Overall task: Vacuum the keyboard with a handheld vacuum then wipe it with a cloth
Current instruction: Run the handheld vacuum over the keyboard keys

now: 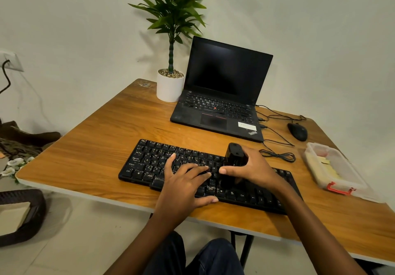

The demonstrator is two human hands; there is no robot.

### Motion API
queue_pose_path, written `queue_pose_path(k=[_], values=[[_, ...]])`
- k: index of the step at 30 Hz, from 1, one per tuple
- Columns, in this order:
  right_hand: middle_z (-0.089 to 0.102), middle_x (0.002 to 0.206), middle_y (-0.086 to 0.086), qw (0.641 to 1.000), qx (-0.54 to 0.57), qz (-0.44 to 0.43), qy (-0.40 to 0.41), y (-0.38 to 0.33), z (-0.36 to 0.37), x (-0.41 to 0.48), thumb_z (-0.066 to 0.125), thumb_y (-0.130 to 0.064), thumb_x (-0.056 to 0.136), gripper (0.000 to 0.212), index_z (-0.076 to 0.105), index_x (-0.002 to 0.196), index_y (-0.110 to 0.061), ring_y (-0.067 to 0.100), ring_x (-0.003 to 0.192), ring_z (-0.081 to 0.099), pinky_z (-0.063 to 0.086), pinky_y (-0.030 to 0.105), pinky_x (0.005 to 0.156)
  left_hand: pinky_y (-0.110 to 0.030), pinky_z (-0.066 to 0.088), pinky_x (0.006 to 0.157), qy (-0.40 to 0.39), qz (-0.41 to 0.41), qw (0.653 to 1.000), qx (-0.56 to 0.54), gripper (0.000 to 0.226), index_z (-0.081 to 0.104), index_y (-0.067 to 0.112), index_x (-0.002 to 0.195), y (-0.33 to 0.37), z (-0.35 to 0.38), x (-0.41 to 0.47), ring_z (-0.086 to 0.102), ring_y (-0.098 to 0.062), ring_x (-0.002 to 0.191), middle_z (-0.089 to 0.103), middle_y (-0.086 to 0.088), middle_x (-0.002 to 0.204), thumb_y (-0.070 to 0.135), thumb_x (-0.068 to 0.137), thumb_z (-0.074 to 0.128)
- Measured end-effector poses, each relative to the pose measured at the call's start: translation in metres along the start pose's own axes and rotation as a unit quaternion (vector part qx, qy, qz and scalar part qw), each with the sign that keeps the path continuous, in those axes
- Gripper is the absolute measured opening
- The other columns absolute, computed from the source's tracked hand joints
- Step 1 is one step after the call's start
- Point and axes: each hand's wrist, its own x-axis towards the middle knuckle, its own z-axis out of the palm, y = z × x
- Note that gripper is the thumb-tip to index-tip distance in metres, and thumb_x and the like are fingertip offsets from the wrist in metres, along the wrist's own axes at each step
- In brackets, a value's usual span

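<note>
Gripping the stubby black handheld vacuum upright in my right hand, nozzle on the flat black keyboard; left hand lies flat, fingers straight, on its keys atop the wood-grain desk.

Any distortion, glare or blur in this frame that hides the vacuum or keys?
Head view: wide-angle warp bows the table edge; light is soft, no glare on the laptop screen; keyboard legends are legible; the black vacuum in the right hand blends into the dark keys.

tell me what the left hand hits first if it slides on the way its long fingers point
Probably the thumb of the right hand, which grips the handheld vacuum on the keyboard; the left hand lies just short of it, depth unclear.
</note>
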Motion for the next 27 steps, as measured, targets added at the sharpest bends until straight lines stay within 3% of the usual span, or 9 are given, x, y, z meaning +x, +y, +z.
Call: queue_pose_path(k=[5,10,14,18,23,27], values=[[0.065,0.082,-0.001,0.996,-0.051,-0.009,0.077,0.005,-0.004,0.001,0.075,-0.059,0.051,0.060,0.059,0.087,-0.014,0.009,0.071,0.062,0.050,0.024,0.058,-0.053,0.010,0.110,-0.001,0.004,1.000,0.000,0.060,0.071,0.029,0.104,0.000,-0.001,0.000,0.060,-0.009,0.104,0.066,0.014,0.111,0.074,0.075,0.043],[0.063,0.083,0.005,0.999,0.043,0.009,-0.015,0.003,-0.002,-0.007,0.080,-0.041,0.054,0.051,0.055,0.086,-0.011,0.014,0.071,0.068,0.053,0.025,0.051,-0.055,0.014,0.108,0.000,0.002,1.000,-0.002,0.060,0.071,0.029,0.104,0.000,0.000,0.000,0.061,-0.009,0.104,0.066,0.014,0.111,0.074,0.075,0.043],[0.064,0.080,-0.001,0.998,-0.011,-0.006,0.066,0.003,-0.005,-0.004,0.075,-0.048,0.053,0.049,0.056,0.085,-0.016,0.013,0.068,0.065,0.052,0.019,0.052,-0.055,0.013,0.109,-0.006,0.002,1.000,0.000,0.060,0.070,0.029,0.105,0.000,0.000,-0.001,0.060,-0.009,0.104,0.066,0.014,0.112,0.074,0.075,0.042],[0.063,0.084,0.005,0.999,0.044,0.001,-0.027,0.002,0.000,-0.011,0.080,-0.032,0.058,0.042,0.055,0.086,-0.014,0.018,0.073,0.068,0.055,0.027,0.053,-0.056,0.015,0.107,-0.004,0.002,1.000,0.004,0.060,0.070,0.029,0.105,0.000,0.000,0.000,0.061,-0.009,0.104,0.066,0.014,0.112,0.074,0.075,0.043],[0.064,0.083,0.003,0.999,-0.012,-0.012,0.042,0.002,-0.004,-0.006,0.077,-0.045,0.055,0.050,0.055,0.086,-0.014,0.013,0.067,0.066,0.056,0.027,0.053,-0.056,0.015,0.107,-0.002,0.005,1.000,0.003,0.060,0.071,0.029,0.104,-0.001,0.000,-0.001,0.061,-0.010,0.103,0.066,0.014,0.111,0.074,0.075,0.042],[0.063,0.083,0.002,0.998,0.036,-0.001,-0.042,0.000,0.002,-0.012,0.082,-0.032,0.060,0.042,0.055,0.087,-0.015,0.010,0.070,0.066,0.052,0.022,0.051,-0.057,0.015,0.107,0.002,0.004,1.000,0.000,0.060,0.071,0.029,0.104,0.000,0.000,0.001,0.061,-0.009,0.103,0.067,0.014,0.110,0.073,0.075,0.042]])
